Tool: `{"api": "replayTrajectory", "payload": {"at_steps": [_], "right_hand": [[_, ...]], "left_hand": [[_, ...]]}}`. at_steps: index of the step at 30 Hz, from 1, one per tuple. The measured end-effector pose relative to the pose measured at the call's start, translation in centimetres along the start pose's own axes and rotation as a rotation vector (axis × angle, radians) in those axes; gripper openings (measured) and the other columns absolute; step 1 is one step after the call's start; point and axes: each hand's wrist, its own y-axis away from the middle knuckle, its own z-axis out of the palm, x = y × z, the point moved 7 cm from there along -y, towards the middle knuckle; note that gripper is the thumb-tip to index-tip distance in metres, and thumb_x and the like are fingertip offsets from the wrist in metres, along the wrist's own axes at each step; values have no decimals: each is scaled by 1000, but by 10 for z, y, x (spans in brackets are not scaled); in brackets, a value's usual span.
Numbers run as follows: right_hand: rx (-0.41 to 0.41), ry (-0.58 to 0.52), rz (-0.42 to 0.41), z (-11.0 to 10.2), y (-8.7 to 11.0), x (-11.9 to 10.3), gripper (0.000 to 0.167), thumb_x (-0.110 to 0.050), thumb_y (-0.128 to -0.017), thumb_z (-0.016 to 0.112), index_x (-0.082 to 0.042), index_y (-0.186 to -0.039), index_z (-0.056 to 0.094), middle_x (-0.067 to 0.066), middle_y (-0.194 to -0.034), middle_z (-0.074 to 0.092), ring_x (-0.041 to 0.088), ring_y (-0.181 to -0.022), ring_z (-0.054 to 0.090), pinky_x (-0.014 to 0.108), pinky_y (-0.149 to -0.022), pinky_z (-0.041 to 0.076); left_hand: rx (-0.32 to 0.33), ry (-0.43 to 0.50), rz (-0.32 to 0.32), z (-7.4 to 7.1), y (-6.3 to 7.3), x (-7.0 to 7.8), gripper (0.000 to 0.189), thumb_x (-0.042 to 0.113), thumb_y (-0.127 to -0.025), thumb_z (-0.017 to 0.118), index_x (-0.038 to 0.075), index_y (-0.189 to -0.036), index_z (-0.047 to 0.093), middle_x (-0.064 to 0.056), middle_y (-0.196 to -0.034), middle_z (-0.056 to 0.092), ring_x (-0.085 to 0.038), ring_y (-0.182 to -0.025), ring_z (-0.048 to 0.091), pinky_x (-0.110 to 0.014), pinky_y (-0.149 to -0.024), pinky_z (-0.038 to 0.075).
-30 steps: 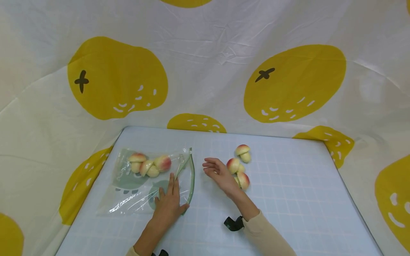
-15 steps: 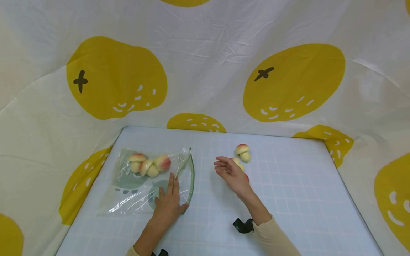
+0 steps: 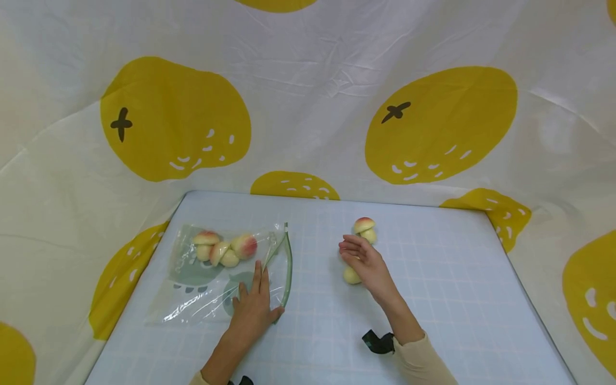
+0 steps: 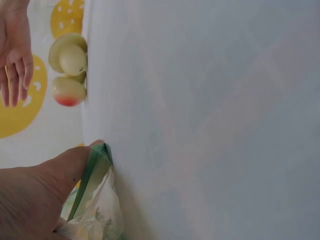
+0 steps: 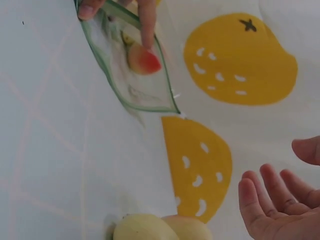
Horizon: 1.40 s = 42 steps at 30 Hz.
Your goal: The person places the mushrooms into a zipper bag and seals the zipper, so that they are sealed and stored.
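A clear zip bag (image 3: pixel 185 307) with a green-edged mouth (image 3: pixel 289 267) lies at the left of the table, several cream-and-red toy mushrooms (image 3: pixel 207 243) inside it. My left hand (image 3: pixel 252 307) rests on the bag near its mouth, fingers straight and spread. In the right wrist view, its thumb and fingers touch opposite lips of the parted mouth. My right hand (image 3: pixel 370 270) hovers over loose toy mushrooms, holding nothing, its fingers relaxed. One mushroom (image 3: pixel 364 230) shows just beyond the fingers and part of another (image 3: pixel 352 275) beside the palm; the hand hides the rest.
A pale blue checked sheet covers the table (image 3: pixel 447 289). Behind it hangs a white cloth (image 3: pixel 308 117) printed with large yellow fruit. Each wrist carries a black camera mount, the right one (image 3: pixel 377 342) seen in the head view.
My right hand has moved rightward from beside the bag's mouth to over the loose mushrooms, now covering part of them. The left hand and bag have stayed in place.
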Motion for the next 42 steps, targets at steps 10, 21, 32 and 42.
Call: {"api": "replayTrajectory", "payload": {"at_steps": [10, 21, 32, 42], "right_hand": [[86, 9, 4, -35, 7, 3, 44, -4, -98, 63, 3, -139, 49, 30, -130, 54, 27, -113, 58, 26, -94, 49], [179, 93, 75, -61, 17, 25, 47, -11, -98, 66, 4, -140, 49, 31, -130, 54, 16, -108, 59, 20, -92, 48], [201, 115, 208, -72, 24, 52, 51, -11, -97, 67, 3, -142, 47, 26, -135, 55, 18, -112, 57, 19, -90, 46], [125, 110, 287, -72, 28, 67, 56, -18, -93, 74, -1, -141, 50, 20, -137, 55, 26, -121, 56, 24, -90, 47]], "left_hand": [[1, 13, -9, 1, 1, -1, 107, 39, -78, 86, -5, -155, 24, -20, -165, 10, -69, -124, 35, -80, -84, 37], [-9, 11, -14, 0, 1, -1, 106, 38, -79, 85, -5, -155, 25, -21, -165, 9, -70, -124, 34, -80, -84, 37], [-7, 23, -14, -2, 3, 1, 106, 37, -79, 86, -5, -155, 25, -20, -165, 10, -69, -124, 34, -80, -84, 37], [-9, 26, -14, 0, 2, 1, 107, 38, -79, 86, -5, -155, 24, -20, -165, 10, -69, -124, 34, -80, -85, 37]]}}
